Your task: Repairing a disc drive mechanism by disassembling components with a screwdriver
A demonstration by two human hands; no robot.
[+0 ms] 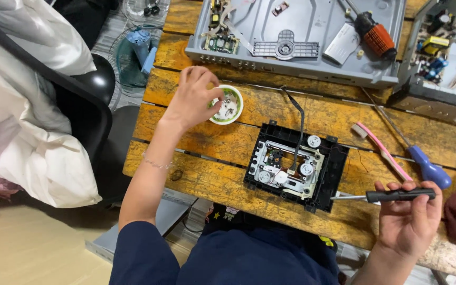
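The left hand (195, 100) pinches something tiny (too small to tell) over the little white bowl (227, 105), while the right hand (408, 219) holds the black screwdriver (391, 196) beside the black drive tray (296, 165).

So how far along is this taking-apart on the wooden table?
Done: the grey player case lies open, the black drive unit out on the table. In hand: left hand over the small white cup; right hand holds a black screwdriver. Left: the drive's mechanism looks assembled.
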